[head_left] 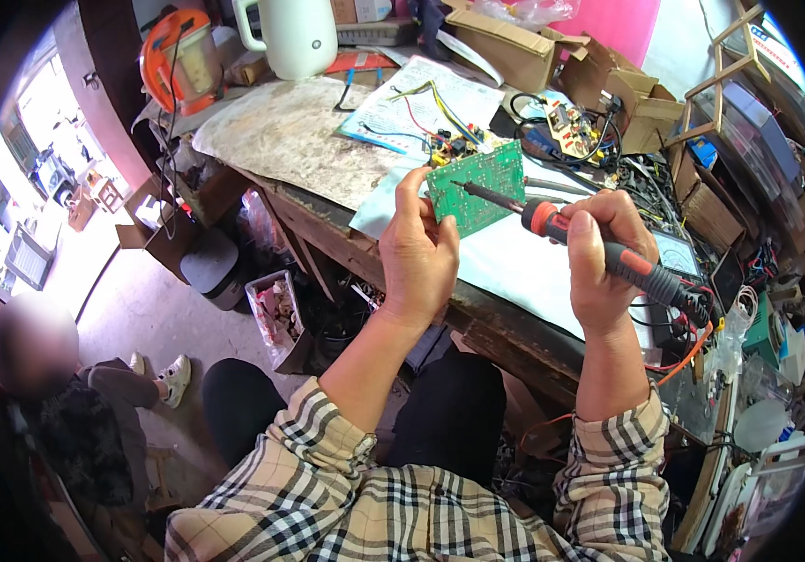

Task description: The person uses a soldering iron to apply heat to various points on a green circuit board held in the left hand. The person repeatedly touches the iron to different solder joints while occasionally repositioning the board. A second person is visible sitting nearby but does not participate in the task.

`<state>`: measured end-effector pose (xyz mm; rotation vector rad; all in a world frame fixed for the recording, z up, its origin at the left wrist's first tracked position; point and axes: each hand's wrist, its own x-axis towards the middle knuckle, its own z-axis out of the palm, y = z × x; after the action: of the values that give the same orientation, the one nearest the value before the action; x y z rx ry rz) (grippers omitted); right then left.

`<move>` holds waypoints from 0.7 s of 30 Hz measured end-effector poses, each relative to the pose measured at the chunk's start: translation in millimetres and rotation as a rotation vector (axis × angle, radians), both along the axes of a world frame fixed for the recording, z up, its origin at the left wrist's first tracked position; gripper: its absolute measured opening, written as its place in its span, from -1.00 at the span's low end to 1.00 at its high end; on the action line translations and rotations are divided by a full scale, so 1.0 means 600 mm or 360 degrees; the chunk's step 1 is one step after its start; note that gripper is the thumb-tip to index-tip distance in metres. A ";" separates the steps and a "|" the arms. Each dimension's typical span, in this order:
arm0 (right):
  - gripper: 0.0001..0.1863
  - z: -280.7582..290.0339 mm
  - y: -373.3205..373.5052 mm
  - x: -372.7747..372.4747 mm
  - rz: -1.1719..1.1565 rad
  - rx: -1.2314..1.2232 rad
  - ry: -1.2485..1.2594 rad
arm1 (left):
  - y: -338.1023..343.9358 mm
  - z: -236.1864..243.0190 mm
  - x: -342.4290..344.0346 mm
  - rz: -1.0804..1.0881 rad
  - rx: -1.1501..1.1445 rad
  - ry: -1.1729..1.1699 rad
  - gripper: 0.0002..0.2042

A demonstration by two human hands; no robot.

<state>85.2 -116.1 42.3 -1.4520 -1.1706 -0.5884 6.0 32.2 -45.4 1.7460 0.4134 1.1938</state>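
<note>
My left hand (417,258) grips a green circuit board (485,197) by its left side, raised over the bench's front edge with its soldered face toward me; components and colored wires rise behind it. My right hand (609,258) is closed on a black-and-red soldering iron (637,267), whose metal tip reaches the board's face near its left part; whether it touches is too small to tell. Behind the board lie printed papers (393,117) and a second board with cables (571,126). A pale sheet (524,281) lies beneath my hands.
The worn workbench (262,131) holds a white kettle (295,37), an orange-lidded jar (198,80), cardboard boxes (506,42) and tangled wires (651,183). Clutter crowds the right side. A seated person (74,431) is at lower left, near a bin (215,267) on the floor.
</note>
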 end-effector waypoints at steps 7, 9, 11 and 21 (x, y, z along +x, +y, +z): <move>-0.88 -0.003 0.006 -0.004 0.0075 -0.0051 0.0022 | -0.004 0.006 -0.001 -0.0029 -0.0059 -0.0058 -0.42; -0.88 -0.005 0.006 -0.003 0.0104 -0.0049 0.0062 | -0.003 0.006 -0.002 -0.0029 -0.0052 -0.0040 -0.43; -0.89 -0.005 0.007 -0.006 0.0117 -0.0046 0.0101 | -0.002 0.006 -0.004 -0.0035 -0.0063 -0.0035 -0.43; -0.90 -0.004 0.007 -0.006 0.0114 -0.0073 0.0071 | -0.003 0.005 -0.003 -0.0057 -0.0060 -0.0043 -0.44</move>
<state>81.5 -111.8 40.0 -1.4485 -1.2025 -0.4805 4.2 30.6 -42.2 1.6964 0.3849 1.1759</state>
